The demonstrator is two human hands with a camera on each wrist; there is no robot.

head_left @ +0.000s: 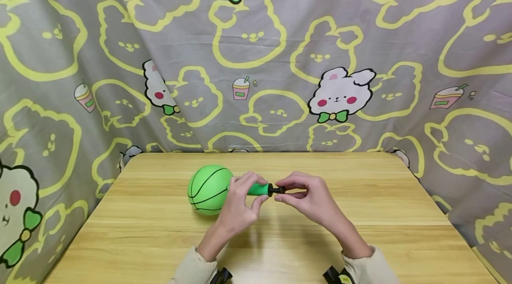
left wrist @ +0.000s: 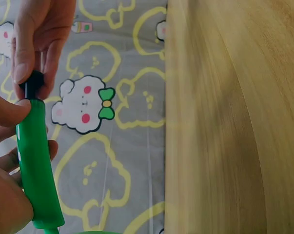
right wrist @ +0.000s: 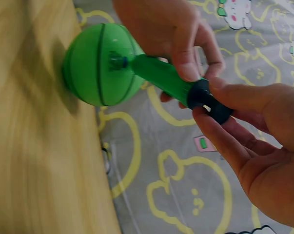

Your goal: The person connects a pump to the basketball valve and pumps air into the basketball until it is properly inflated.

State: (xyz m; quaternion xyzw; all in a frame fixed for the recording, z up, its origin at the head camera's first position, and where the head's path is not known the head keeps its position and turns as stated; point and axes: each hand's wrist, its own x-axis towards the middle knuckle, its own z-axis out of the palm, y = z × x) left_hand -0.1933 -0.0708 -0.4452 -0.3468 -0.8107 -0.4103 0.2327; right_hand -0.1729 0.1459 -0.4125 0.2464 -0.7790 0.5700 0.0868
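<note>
A green ball with black seam lines (head_left: 210,190) rests on the wooden table. Beside it, my left hand (head_left: 239,206) grips the green barrel of a small hand pump (head_left: 258,189). With thumb and fingers my right hand (head_left: 314,197) pinches the black handle (head_left: 282,190) at the pump's other end. A short length of black rod shows between handle and barrel. In the right wrist view the pump's narrow tip (right wrist: 129,63) meets the ball's side; how deep it sits cannot be told. The left wrist view shows the green barrel (left wrist: 38,161) along the left fingers.
The wooden table (head_left: 360,222) extends to both sides and in front of the hands. Behind it hangs a grey curtain (head_left: 272,53) with yellow cartoon outlines, which also covers both sides. Black wrist devices (head_left: 338,275) are strapped near the light sleeves (head_left: 370,268).
</note>
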